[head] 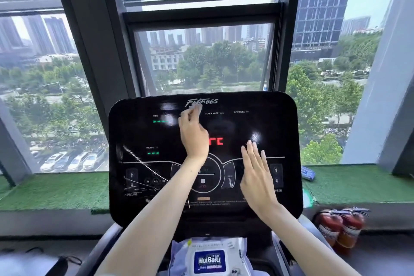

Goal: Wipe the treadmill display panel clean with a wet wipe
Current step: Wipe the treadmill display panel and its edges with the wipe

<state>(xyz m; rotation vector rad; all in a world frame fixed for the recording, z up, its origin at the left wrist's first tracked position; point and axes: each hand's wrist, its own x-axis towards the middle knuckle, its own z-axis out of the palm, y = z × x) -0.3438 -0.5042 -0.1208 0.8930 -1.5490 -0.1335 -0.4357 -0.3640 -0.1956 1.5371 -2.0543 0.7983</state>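
The black glossy treadmill display panel (268, 123) fills the middle of the view, with lit red and green digits and white scratch-like streaks at its lower left. My left hand (193, 134) is pressed high on the panel, just under the logo, pinching a small white wet wipe (196, 108) at its fingertips. My right hand (257, 177) lies flat with fingers straight on the panel's lower right, beside the speed arrows, holding nothing.
A wet wipe pack (209, 257) with a blue label lies on the tray below the panel. Two red fire extinguishers (340, 228) stand at the right on the floor. A green turf window ledge (358, 184) holds a small blue packet (308, 173).
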